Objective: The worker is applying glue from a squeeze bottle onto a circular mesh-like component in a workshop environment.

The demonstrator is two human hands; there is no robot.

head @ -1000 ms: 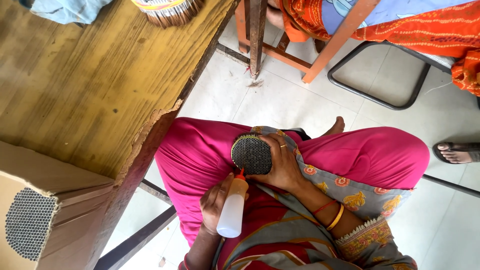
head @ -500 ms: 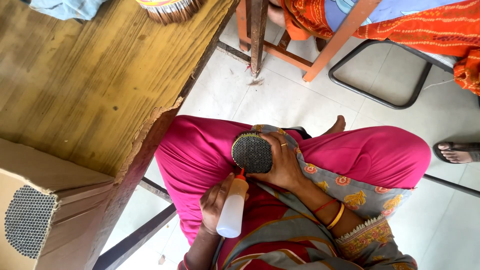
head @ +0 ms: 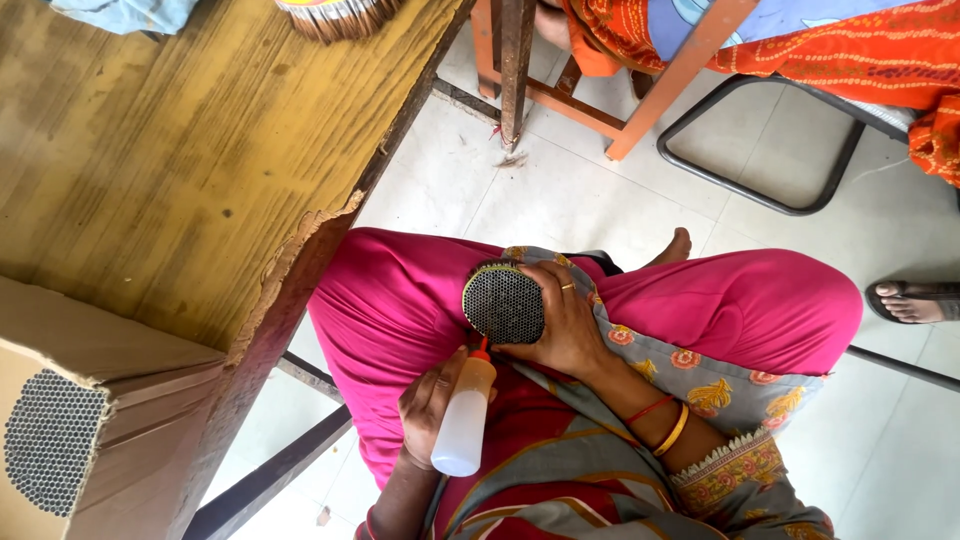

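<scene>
The right hand (head: 565, 325) is gripping a round honeycomb disc (head: 503, 303) on the lap; at its seven o'clock, the left hand (head: 430, 405) is clasping a white squeeze bottle (head: 463, 428), nozzle touching the disc.

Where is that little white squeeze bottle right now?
The white squeeze bottle is in the head view, low and centre, held over the lap by one hand, its orange tip against the round perforated disc.

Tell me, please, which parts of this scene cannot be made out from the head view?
- Bottle contents: its white wall is opaque.
- Back of the round honeycomb bundle: covered by the right hand.
- Left hand palm: behind the bottle.
- Cardboard box: cut off by the left edge.
- Sandalled foot: cut off at the right edge.
</scene>
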